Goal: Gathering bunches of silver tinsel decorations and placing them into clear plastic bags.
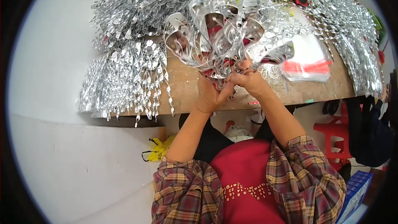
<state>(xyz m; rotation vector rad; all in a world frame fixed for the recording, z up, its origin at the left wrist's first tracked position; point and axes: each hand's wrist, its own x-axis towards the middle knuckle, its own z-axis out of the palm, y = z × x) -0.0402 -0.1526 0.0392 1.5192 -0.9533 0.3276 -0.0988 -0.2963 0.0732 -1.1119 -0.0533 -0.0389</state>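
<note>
Above the table's front edge, a bunch of shiny silver spiral decorations (213, 20) fans upward and outward from my hands, its wide mirror-like blades curling at the far end. My left hand (212, 93) is closed round the bunch's near end from the left. On the other side my right hand (251, 80) pinches at the same gathered end, its thumb close to the left thumb. The fingertips are partly hidden by the silver blades. Just right of my right hand, a loose tangle of thin pale rings or loops (271, 72) lies on the brown table (182, 87).
Twisted silver strips (128, 12) heap at the back left, and some hang (155, 83) over the front edge. More strips (356, 58) drape at the right. Clear plastic bags (306, 68) with a red band lie nearer. A red stool (336, 135) stands below right.
</note>
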